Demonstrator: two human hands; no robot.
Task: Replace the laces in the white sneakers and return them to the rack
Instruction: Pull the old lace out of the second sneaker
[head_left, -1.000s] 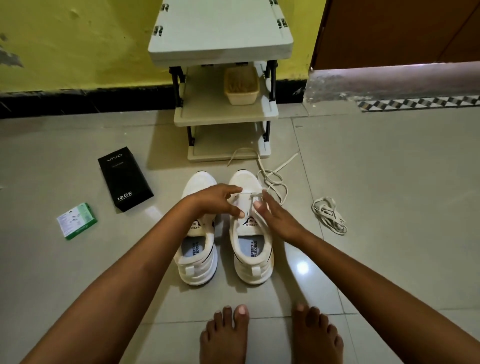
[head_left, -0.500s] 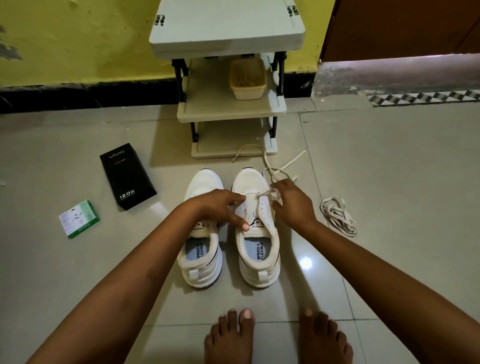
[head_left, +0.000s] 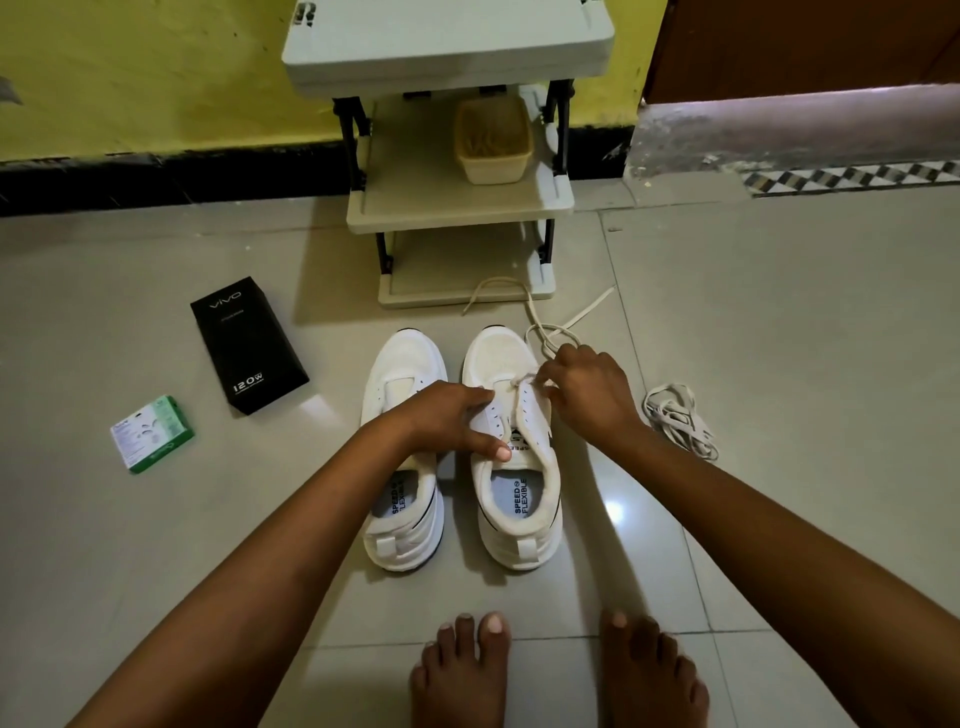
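Pulling a cream shoelace (head_left: 540, 332) out to the side, the right hand (head_left: 587, 397) has its fingers curled and pinched around the lace just beside the lowest eyelets of the right-hand white sneaker (head_left: 511, 447). The left hand (head_left: 452, 418) reaches across the left-hand white sneaker (head_left: 402, 467) and holds the tongue and eyelet flap of the shoe being laced, thumb pressed on the tongue and fingers curled over the flap.

A second ago both hands met over the middle of this sneaker, fingertips close together at the eyelets. Since then the right hand has drawn away to the shoe's outer edge, taking the lace with it, while the left hand has stayed put as an anchor. That suggests one pass through an eyelet has just been pulled snug, with only the bottom row threaded and most eyelets still bare.

The lace's loose ends trail on the tiled floor (head_left: 779, 364) toward the foot of the shoe rack (head_left: 457, 213), which stands against the yellow wall. The left-hand sneaker has no lace yet. A second bundled lace (head_left: 678, 418) lies well apart to the right. A black phone box (head_left: 248, 345) and a small green box (head_left: 152, 434) lie to the left. Both sneakers sit on the floor, not yet on the rack.
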